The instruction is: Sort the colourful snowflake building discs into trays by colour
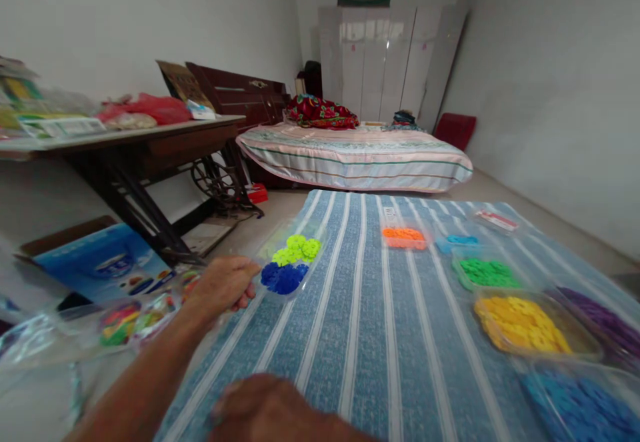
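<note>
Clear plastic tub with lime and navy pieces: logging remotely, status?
Left hand at left edge of clear plastic tub, grip unclear. Right hand blurred, low over blue-and-white striped cloth. In the way: nothing visible.

Transparent container [312, 269] at left edge of striped cloth [360, 295]: lime-green pieces [296, 250] in far part, dark-blue pieces [284, 279] in near part.

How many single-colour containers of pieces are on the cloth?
6: orange at far centre; light blue, green, yellow, purple, then mid-blue down the right. More could be off-frame.
</note>
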Action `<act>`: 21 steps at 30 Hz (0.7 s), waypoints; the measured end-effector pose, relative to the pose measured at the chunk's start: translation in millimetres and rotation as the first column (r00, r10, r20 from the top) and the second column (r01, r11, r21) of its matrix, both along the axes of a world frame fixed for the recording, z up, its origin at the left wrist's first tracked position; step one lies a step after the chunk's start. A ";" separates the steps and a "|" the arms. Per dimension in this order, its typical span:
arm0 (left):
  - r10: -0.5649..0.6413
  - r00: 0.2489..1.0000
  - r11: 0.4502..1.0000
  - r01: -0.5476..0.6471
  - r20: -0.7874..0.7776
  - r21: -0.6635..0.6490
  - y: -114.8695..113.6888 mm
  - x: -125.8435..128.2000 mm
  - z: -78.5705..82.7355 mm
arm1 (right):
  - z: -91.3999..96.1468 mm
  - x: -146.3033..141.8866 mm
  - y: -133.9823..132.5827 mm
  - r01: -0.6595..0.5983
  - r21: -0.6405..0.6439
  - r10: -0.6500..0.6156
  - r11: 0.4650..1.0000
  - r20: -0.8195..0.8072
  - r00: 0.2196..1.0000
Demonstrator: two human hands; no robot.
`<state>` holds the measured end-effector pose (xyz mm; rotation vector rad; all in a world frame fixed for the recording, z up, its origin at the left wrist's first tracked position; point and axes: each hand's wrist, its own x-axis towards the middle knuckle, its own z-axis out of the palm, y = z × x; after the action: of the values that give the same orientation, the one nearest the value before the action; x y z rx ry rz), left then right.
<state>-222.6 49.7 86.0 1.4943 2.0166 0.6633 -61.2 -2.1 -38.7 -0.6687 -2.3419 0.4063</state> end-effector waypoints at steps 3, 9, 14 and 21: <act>-0.021 1.000 0.999 0.022 0.020 -0.035 2.5 15.6 -10.1 | 0.4 36.0 4.9 0.349 -0.105 -0.345 0.931 0.050 0.937; -0.068 0.992 0.995 0.074 0.103 -0.059 25.7 45.0 -49.3 | -19.9 57.8 -65.9 0.324 -0.024 -0.322 0.946 0.084 0.943; -0.056 0.989 0.998 0.060 0.140 -0.026 42.8 60.3 -76.6 | -12.6 76.0 -70.0 0.306 -0.010 -0.303 0.952 0.119 0.946; 0.004 0.988 1.000 -0.002 0.152 -0.015 50.9 78.7 -84.7 | -16.2 206.5 41.1 0.941 0.010 -0.854 0.338 0.423 0.302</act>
<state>-144.0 100.6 1.3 1.3888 1.9044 0.7394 145.3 39.0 -54.9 -2.2172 -1.7483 0.0007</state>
